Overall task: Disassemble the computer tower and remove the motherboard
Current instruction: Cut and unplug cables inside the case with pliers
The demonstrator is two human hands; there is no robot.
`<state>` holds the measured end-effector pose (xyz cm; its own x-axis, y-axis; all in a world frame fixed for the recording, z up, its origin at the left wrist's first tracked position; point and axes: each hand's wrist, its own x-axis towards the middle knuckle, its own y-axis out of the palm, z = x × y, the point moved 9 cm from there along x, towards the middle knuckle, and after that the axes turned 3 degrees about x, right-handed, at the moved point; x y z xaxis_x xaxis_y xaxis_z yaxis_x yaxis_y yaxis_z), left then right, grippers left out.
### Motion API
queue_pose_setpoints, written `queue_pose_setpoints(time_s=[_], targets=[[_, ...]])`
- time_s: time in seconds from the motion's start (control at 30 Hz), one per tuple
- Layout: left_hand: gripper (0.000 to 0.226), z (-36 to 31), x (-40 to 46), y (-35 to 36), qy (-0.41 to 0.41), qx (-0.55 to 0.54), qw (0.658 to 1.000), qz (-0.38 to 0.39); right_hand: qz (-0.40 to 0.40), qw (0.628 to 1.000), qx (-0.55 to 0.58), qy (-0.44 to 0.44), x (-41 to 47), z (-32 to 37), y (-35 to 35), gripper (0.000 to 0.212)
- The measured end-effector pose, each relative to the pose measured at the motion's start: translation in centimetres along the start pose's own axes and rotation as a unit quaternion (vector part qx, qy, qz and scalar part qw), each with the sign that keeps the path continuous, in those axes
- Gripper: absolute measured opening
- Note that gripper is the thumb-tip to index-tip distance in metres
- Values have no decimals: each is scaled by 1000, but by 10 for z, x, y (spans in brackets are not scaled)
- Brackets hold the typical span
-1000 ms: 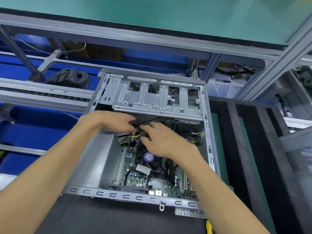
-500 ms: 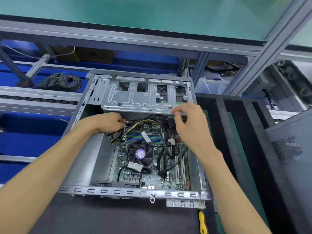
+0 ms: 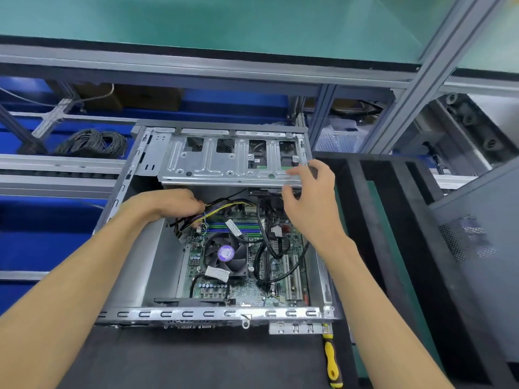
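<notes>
Computer tower (image 3: 134, 265) lies on its side, panel off; green motherboard (image 3: 247, 290) still seated inside, black fan (image 3: 226, 254) centred, cables (image 3: 222, 206) attached.

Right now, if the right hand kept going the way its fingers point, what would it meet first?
The right hand points up-left at the drive cage; its near right edge comes first. The fingertips look at or on it already, though depth is unclear.

Black mat (image 3: 196, 360) carries open computer tower (image 3: 140, 265); yellow-handled screwdriver (image 3: 331, 363) lies just beside tower's near right corner.
</notes>
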<state>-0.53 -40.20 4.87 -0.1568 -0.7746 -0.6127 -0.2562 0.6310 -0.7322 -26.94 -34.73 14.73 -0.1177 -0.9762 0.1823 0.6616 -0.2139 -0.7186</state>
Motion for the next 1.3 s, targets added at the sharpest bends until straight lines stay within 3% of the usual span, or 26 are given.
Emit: queue_pose_setpoints(time_s=[0.13, 0.27, 0.4, 0.47, 0.6, 0.73, 0.87, 1.0, 1.07, 1.2, 1.3], targets=[[46, 0, -1, 3, 3, -38, 999, 13, 32, 996, 38, 78, 5, -20, 4, 56], [44, -4, -12, 2, 12, -98, 995, 26, 65, 989, 81, 107, 9, -30, 11, 61], [50, -20, -25, -7, 20, 120, 992, -43, 76, 973, 157, 149, 12, -42, 12, 55], [50, -50, -38, -5, 75, 109, 988, -75, 88, 956, 220, 171, 12, -50, 14, 54], [31, -121, -78, 4, 232, 76, 956, -165, 127, 931, 300, 167, 6, -57, 20, 52], [29, -172, -81, 27, 307, -20, 937, -164, 120, 920, 331, 172, 4, -61, 23, 51], [42, -195, -52, 55, 309, 108, 927, -181, 116, 916, 348, 163, 5, -62, 23, 52], [39, -201, -40, 62, 324, 215, 889, -242, 107, 915, 354, 163, 5, -62, 23, 51], [36, -199, -36, 67, 323, 205, 894, -235, 101, 914, 358, 163, 5, -62, 23, 51], [33, -184, -14, 76, 262, 170, 935, -167, 98, 918, 350, 161, 6, -63, 23, 50], [37, -179, -5, 79, 242, -30, 965, -96, 93, 920, 348, 157, 7, -63, 22, 50]])
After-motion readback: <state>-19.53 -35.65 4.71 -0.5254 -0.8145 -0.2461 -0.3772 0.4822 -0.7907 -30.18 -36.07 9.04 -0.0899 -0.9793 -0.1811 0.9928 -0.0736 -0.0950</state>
